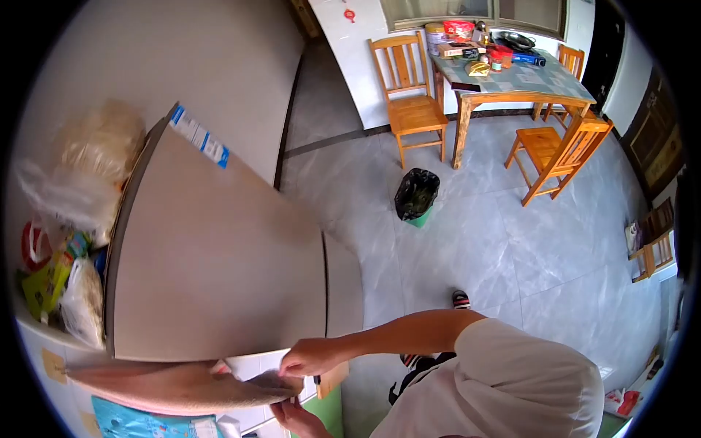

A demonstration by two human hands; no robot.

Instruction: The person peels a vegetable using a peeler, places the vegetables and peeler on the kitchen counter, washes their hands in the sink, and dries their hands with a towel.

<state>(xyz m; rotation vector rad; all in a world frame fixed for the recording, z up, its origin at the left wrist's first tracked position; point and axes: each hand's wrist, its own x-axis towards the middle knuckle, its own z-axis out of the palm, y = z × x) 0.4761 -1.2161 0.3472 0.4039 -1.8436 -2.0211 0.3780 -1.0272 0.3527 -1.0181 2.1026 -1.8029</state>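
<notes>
A long pinkish-brown cloth (182, 387) hangs along the side of the fridge at the lower left, its left end at a small mount on the wall. My right hand (310, 358) has its fingers closed on the cloth's right end, from above. Just below, my left hand (299, 419) touches the same end, its fingers bent around the edge. The fingertips of both hands are close together there. A blue package (150, 420) lies beneath the cloth.
The tall fridge (226, 255) stands at the left, with plastic bags (84, 299) on top. A lined bin (418, 196) stands on the tiled floor. Farther back are a cluttered table (533, 89) and wooden chairs (416, 113).
</notes>
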